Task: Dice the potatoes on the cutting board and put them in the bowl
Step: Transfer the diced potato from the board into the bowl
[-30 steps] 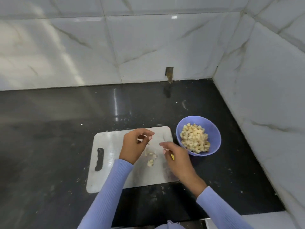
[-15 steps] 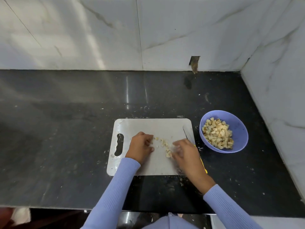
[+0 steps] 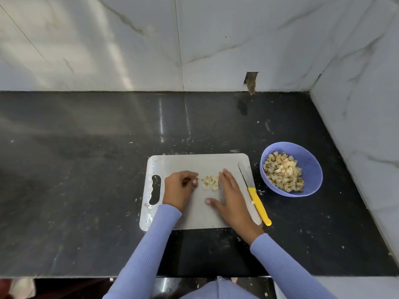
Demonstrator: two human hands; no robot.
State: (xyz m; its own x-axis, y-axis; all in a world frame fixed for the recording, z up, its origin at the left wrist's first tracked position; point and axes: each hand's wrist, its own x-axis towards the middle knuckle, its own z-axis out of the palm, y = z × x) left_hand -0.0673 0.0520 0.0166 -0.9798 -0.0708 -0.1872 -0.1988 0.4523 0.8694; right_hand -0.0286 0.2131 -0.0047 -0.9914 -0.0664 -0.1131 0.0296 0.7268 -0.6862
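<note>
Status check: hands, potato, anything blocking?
Left hand curled, empty; right hand flat on board. Small diced pile between them. Knife down, path to bowl clear.

Knife [image 3: 255, 196] between board [image 3: 194, 164] and bowl [image 3: 311, 167]

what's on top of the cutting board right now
On the cutting board: a small pile of diced potato between the hands, left hand curled, right hand flat, and the knife along its right edge. Anything beneath the hands is hidden.
</note>
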